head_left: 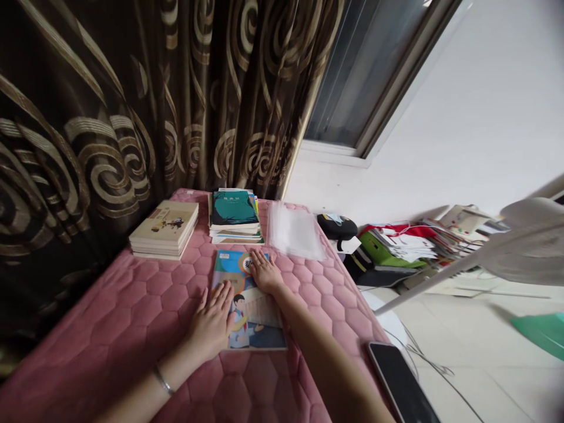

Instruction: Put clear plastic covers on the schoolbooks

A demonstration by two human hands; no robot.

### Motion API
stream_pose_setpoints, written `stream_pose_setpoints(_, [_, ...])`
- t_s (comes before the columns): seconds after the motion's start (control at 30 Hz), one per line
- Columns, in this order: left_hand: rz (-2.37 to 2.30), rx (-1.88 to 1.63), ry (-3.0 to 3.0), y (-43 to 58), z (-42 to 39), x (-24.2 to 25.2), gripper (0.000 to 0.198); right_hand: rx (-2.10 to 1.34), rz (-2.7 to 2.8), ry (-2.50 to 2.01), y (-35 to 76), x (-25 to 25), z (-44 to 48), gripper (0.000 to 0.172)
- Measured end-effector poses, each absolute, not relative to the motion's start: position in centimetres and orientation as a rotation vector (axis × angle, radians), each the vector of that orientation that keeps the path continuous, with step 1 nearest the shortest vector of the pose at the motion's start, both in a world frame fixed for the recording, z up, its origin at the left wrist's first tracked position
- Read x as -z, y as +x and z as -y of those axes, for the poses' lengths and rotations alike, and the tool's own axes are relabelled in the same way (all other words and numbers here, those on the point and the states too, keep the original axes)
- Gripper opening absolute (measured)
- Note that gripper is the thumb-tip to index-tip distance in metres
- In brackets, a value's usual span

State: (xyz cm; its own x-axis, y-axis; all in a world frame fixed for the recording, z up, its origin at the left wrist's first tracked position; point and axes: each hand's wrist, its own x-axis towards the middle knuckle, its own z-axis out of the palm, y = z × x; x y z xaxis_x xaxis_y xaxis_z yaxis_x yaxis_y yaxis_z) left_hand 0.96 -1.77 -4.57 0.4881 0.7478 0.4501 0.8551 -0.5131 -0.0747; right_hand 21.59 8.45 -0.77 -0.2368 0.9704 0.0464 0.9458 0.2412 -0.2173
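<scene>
A blue textbook (264, 332) with a cartoon figure on its cover lies flat on the pink quilted mattress (141, 329). My left hand (214, 317) rests on its left edge, fingers stretched out. Higher up on the cover, near the printed title, my right hand (265, 272) lies flat with its fingers extended. Neither hand grips anything. Just beyond the textbook is a stack of books (233, 208) with a teal and black cover on top. To the right of that stack lie clear plastic sheets (295, 232).
A stack of beige books (165, 226) sits at the left edge, by the patterned curtain (185, 117). A phone (400, 382) lies at the lower right. Beyond the mattress are a white fan (524, 241), a green box (388, 252), piled papers and cables on the tiled floor.
</scene>
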Motion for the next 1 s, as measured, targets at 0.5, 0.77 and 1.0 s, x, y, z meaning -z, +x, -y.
stream_pose_setpoints(0.5, [1.419, 0.532, -2.514, 1.0, 2.1, 4.4, 0.054, -0.070, 2.313, -1.634, 16.6, 2.3, 4.8, 0.057])
stream_pose_setpoints(0.77, [1.418, 0.508, -2.511, 0.8, 2.1, 3.9, 0.054, 0.002, 2.375, -1.575, 21.6, 2.7, 4.9, 0.055])
stream_pose_setpoints(1.0, [1.724, 0.424, -2.432, 5.7, 2.9, 3.2, 0.055, 0.067, 2.381, -1.540, 21.5, 3.8, 4.9, 0.053])
